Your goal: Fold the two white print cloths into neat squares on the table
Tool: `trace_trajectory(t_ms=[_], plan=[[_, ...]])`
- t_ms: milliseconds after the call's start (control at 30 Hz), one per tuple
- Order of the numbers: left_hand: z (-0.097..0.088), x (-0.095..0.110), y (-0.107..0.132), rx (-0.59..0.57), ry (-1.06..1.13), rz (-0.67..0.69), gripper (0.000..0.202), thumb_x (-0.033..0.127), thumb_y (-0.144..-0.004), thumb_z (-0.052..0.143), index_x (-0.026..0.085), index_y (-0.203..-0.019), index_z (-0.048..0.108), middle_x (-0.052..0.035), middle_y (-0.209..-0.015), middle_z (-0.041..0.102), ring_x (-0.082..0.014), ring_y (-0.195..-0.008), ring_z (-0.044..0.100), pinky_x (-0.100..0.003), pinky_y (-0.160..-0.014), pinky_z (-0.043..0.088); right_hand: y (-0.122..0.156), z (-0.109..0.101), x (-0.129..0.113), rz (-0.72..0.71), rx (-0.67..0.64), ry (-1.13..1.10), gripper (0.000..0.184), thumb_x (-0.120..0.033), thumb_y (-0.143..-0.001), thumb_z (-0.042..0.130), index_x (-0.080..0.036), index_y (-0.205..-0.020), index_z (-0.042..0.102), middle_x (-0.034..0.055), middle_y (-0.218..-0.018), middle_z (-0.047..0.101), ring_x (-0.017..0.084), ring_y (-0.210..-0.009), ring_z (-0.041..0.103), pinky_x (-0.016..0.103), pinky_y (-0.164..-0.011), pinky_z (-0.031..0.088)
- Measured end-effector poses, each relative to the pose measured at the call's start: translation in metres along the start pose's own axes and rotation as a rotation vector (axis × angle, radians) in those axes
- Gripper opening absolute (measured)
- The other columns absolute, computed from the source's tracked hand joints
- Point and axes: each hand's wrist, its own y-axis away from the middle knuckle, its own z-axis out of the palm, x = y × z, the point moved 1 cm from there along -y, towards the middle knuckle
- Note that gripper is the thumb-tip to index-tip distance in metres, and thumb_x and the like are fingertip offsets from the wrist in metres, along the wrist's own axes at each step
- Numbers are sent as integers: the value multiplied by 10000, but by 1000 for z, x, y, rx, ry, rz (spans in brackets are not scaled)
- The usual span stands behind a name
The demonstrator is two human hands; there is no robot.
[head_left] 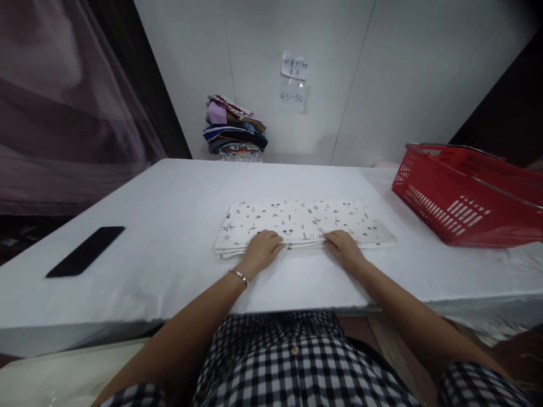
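A folded white cloth [305, 220] printed with small dark motifs lies flat on the white table. Its layers show along the near edge. My left hand [263, 249], with a bracelet at the wrist, holds that edge left of the middle, fingers on top. Right of the middle, my right hand [343, 247] grips the same edge, its fingertips resting on the cloth. Both thumbs point inward along the edge, and parts of the fingers are hard to make out.
The table [178, 192] has a white cover. A flat black object [87, 251] lies at its left and a red plastic basket [458, 198] stands at its right. Folded fabrics [235, 130] are stacked at the back wall, beside paper signs [293, 66].
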Motion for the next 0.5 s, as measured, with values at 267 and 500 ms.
trace_trajectory(t_ms=[267, 500], plan=[[3, 14, -4, 13, -20, -19, 287, 393, -883, 471, 198, -1059, 588, -70, -1010, 612, -212, -937, 515, -359, -786, 402, 3, 3, -7, -46, 44, -27, 269, -238, -904, 368, -186, -972, 623, 96, -950, 642, 224, -918, 549, 386, -836, 408], [10, 21, -18, 5, -21, -22, 267, 316, -924, 399, 187, -827, 611, -55, -856, 604, -191, -846, 513, -343, -740, 391, 6, -1, -15, -64, 165, 34, 258, -228, -905, 391, -177, -991, 629, 105, -976, 636, 221, -928, 543, 372, -832, 413]])
